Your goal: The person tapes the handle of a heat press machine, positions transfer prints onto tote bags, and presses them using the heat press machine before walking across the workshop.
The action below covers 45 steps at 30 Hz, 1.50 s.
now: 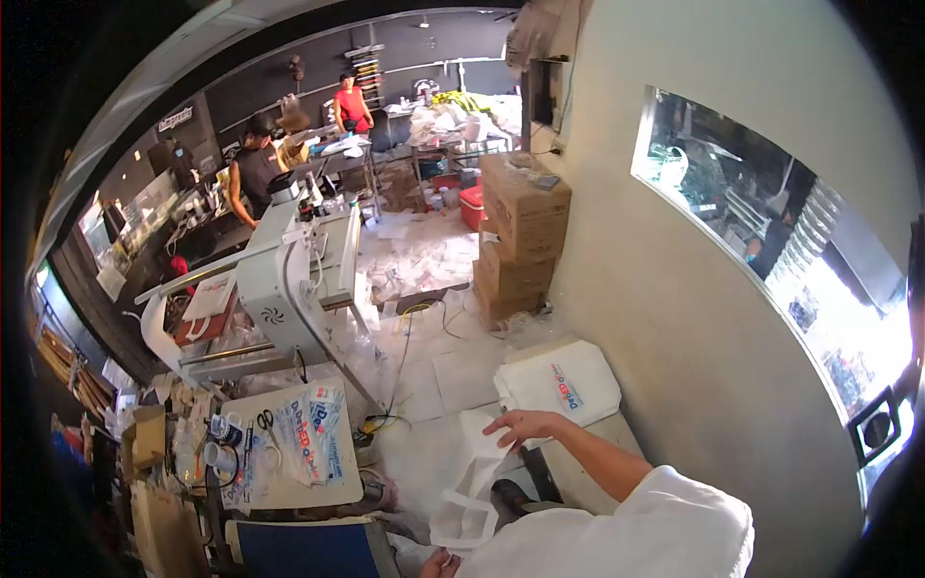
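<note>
A white fabric bag (479,448) with loop handles hangs in front of me at the lower middle. My right hand (525,427) reaches in from the right, its fingers closed over the bag's upper edge. At the bottom edge, my left hand (440,564) is closed by the loop handle (464,520); it is partly cut off. Just beyond my right hand, a pile of flat white bags (561,383) with a red and blue print lies on a surface by the wall.
On the left, a small table (337,493) holds printed transfer sheets (313,433), scissors (266,420) and a mug (220,457). Behind it stands a heat press (275,289). Stacked cardboard boxes (525,217) stand by the wall. Two people work farther back. Cables (405,361) cross the floor.
</note>
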Each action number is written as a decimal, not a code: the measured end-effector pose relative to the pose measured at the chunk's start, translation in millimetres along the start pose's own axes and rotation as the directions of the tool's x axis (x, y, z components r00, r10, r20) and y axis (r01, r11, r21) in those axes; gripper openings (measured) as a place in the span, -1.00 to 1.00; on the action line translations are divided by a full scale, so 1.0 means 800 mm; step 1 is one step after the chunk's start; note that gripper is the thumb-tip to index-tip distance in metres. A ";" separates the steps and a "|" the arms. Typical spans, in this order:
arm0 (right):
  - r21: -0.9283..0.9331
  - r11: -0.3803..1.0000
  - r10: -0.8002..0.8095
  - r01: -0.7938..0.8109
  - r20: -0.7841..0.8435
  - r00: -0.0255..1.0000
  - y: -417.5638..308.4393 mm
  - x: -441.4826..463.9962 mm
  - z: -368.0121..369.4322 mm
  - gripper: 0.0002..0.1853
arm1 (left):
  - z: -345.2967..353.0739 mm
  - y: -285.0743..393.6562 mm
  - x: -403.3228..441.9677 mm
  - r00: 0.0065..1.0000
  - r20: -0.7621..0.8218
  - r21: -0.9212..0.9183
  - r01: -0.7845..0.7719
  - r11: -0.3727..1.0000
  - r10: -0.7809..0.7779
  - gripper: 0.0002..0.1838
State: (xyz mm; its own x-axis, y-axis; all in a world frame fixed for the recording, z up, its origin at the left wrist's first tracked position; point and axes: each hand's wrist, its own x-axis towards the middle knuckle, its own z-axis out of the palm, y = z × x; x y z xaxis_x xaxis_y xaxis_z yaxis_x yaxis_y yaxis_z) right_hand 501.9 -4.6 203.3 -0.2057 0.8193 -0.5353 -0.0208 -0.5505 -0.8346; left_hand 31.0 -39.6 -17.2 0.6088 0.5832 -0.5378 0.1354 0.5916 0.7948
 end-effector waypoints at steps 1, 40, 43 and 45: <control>-0.054 0.995 -0.079 0.078 -0.027 0.996 -0.016 -0.011 -0.003 -0.41 | 0.005 0.001 0.004 0.999 0.041 -0.068 -0.024 0.997 0.027 -0.73; 0.704 0.578 0.278 0.413 -0.646 0.711 0.414 -0.118 -0.217 -0.51 | 0.300 0.206 0.471 0.728 0.255 0.000 0.658 0.753 -0.637 -0.66; 0.807 0.451 0.398 0.380 -0.563 0.724 0.415 -0.106 -0.214 -0.46 | 0.312 0.186 0.475 0.818 -0.009 0.325 0.547 0.771 -0.576 -0.60; 0.835 0.428 0.442 0.346 -0.527 0.726 0.411 -0.095 -0.214 -0.44 | 0.313 0.177 0.476 0.859 -0.022 0.445 0.467 0.764 -0.512 -0.61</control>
State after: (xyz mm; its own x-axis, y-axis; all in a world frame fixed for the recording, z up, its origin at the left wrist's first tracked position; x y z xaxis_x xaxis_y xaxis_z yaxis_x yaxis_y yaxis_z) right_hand 678.4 -220.1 -52.9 0.3569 0.4360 -0.8262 -0.8972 -0.0864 -0.4332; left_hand 477.9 126.7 -39.0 0.4359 0.2102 -0.8751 0.7356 0.4771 0.4809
